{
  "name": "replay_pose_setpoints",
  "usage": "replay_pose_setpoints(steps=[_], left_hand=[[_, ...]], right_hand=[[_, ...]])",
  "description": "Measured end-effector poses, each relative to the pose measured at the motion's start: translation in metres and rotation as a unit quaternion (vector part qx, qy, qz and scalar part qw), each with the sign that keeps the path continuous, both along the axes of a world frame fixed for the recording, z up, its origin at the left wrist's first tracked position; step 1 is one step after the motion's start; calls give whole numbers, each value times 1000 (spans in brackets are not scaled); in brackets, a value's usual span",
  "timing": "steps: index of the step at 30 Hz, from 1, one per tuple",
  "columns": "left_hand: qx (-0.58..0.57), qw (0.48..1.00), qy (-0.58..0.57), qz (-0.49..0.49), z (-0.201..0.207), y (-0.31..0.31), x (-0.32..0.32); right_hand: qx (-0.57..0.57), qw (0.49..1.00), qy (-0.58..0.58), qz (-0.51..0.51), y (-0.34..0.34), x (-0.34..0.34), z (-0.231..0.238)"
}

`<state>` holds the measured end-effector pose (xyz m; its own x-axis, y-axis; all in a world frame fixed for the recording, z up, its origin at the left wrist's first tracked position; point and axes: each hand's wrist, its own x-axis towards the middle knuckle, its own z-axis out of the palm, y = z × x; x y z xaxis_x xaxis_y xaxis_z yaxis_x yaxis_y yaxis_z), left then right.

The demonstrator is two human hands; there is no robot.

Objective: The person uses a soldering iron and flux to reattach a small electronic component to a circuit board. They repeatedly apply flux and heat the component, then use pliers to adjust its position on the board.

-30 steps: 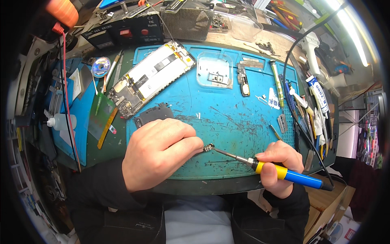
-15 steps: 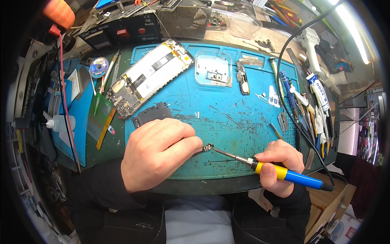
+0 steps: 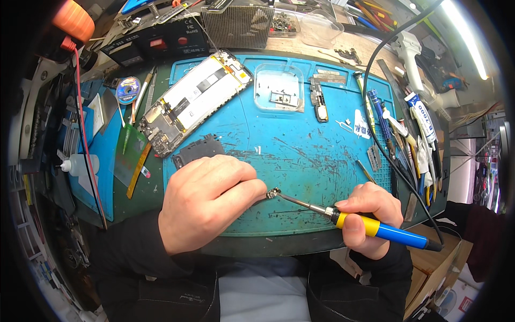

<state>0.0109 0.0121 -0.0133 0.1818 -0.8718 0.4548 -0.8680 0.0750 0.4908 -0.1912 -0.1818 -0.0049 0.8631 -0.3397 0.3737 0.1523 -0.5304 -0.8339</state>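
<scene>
My right hand [image 3: 372, 220] is closed around the yellow and blue handle of a soldering iron [image 3: 378, 228]. Its thin metal tip meets or nearly meets a tiny dark electronic part [image 3: 273, 193] at the middle of the blue work mat [image 3: 300, 155]. That part is pinched in the fingertips of my left hand [image 3: 209, 201], which hide most of their own grip. Just beyond my left hand lies a flat black phone cover piece [image 3: 199, 149]. Farther back, an opened phone [image 3: 196, 102] rests at a slant with its battery and board showing.
A clear plastic box [image 3: 279, 88] with small parts stands at the back, beside a narrow phone module [image 3: 319, 99]. Screwdrivers, tweezers and a glue tube [image 3: 421, 118] crowd the right. The iron's black cable [image 3: 389, 145] loops there. Left are a solder spool [image 3: 129, 90] and a bottle [image 3: 80, 164].
Almost nothing differs. The view has shifted very slightly, while both hands, the small part and the soldering iron keep nearly the same positions.
</scene>
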Motion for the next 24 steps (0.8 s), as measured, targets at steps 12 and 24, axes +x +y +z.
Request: replay_pose_setpoints(steps=[12,24], left_hand=[[8,1000,12,5,2,0,1],[16,1000,8,-9,3,1,2]], right_hand=[[2,1000,-10,-4,0,0,0],[-3,1000,-5,5,-1,-1,-1]])
